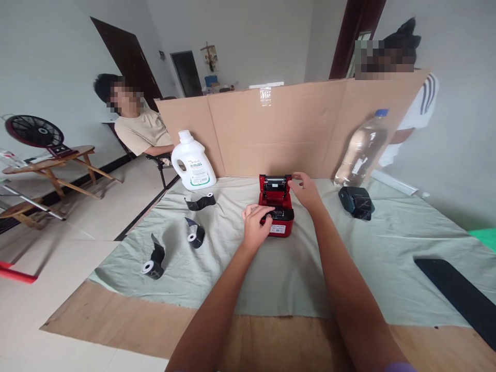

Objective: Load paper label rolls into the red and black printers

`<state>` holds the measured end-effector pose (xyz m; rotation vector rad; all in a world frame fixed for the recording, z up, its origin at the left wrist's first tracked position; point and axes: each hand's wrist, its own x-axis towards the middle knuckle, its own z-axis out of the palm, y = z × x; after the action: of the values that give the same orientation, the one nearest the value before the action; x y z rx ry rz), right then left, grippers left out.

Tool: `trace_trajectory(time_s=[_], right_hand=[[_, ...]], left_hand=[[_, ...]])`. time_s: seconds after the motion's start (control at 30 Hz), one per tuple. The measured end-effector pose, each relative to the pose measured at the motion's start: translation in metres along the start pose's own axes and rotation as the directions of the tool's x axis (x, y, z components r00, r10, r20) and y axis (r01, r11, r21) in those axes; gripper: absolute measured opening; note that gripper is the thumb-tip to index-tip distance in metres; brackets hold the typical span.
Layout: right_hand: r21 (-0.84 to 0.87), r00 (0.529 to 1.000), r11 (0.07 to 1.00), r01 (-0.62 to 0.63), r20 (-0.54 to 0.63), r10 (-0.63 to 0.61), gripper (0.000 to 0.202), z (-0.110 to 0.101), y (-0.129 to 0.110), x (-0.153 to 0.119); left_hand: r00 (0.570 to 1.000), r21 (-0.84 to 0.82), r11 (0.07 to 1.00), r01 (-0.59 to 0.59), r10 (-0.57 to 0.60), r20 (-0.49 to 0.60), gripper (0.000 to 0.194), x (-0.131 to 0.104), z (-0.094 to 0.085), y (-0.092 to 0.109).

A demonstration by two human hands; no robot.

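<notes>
A small red and black label printer [276,222] stands in the middle of the cloth with its lid [275,185] raised, a black roller showing inside the lid. My left hand [256,223] grips the printer's front left, its bent fingers lying over the black front part. A bit of dark paper seems to lie under those fingertips, too small to be sure. At the lid's upper right edge is my right hand [305,190], thumb and fingers closed about that side. Several black paper rolls lie to the left: one far roll [200,202], a middle roll [196,235] and a near roll [153,262].
A cardboard screen [275,129] stands behind the cloth [294,284]. A white detergent jug [194,163] is at back left. At right are a clear bottle [362,150], a black device [355,202] and a dark flat slab [457,294]. Two people are beyond the screen's ends.
</notes>
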<state>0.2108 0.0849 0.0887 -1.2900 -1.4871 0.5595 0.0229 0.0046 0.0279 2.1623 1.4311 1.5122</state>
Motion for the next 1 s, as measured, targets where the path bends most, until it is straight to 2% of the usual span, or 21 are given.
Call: trace_trajectory(time_s=[0.07,0.13,0.23,0.3,0.37,0.47,0.5,0.6,0.67,0.73,0.83,1.0], right_hand=[[0.109,1.000,0.994,-0.024,0.019,0.022,0.054,0.009,0.013,0.003],[0.208,0.998,0.976,-0.060,0.043,0.052,0.060,0.014,0.022,0.003],[0.247,1.000,0.969,-0.026,0.020,0.022,0.042,0.011,0.025,0.000],[0.218,0.998,0.976,-0.013,0.059,0.000,0.030,0.006,0.024,-0.004],[0.165,0.994,0.986,-0.011,0.109,-0.007,0.028,0.003,0.026,-0.010],[0.131,0.989,0.990,-0.043,0.145,0.024,0.020,0.001,0.037,-0.021],[0.157,0.985,0.984,-0.082,0.163,0.056,0.023,0.003,0.042,-0.025],[0.334,0.949,0.910,-0.247,0.274,0.157,0.055,0.011,0.056,-0.034],[0.432,0.923,0.845,-0.315,0.348,0.166,0.065,0.018,0.062,-0.038],[0.463,0.917,0.826,-0.321,0.369,0.150,0.065,0.024,0.064,-0.041],[0.444,0.924,0.852,-0.276,0.367,0.107,0.062,0.026,0.060,-0.045],[0.468,0.933,0.852,-0.235,0.355,0.062,0.067,0.025,0.054,-0.048]], left_hand=[[0.999,0.028,0.999,-0.041,0.042,-0.014,0.024,-0.004,0.000,-0.001],[0.995,0.060,0.993,-0.099,0.100,-0.028,0.024,-0.009,0.000,-0.005],[0.976,0.113,0.971,-0.211,0.215,-0.025,0.024,-0.018,0.001,-0.012],[0.962,0.143,0.952,-0.270,0.274,-0.013,0.027,-0.022,0.002,-0.017],[0.957,0.162,0.945,-0.284,0.290,-0.011,0.029,-0.025,0.003,-0.019],[0.962,0.166,0.949,-0.266,0.272,-0.011,0.030,-0.027,0.004,-0.020],[0.964,0.161,0.952,-0.261,0.266,-0.011,0.030,-0.028,0.004,-0.020],[0.973,0.137,0.966,-0.219,0.227,-0.041,0.030,-0.026,0.003,-0.021],[0.982,0.106,0.981,-0.162,0.170,-0.077,0.034,-0.024,0.002,-0.023],[0.989,0.061,0.991,-0.117,0.123,-0.086,0.040,-0.021,0.000,-0.026],[0.993,0.008,0.994,-0.108,0.108,-0.056,0.045,-0.018,-0.002,-0.031],[0.999,-0.002,0.999,-0.038,0.038,-0.018,0.040,-0.017,-0.002,-0.036]])
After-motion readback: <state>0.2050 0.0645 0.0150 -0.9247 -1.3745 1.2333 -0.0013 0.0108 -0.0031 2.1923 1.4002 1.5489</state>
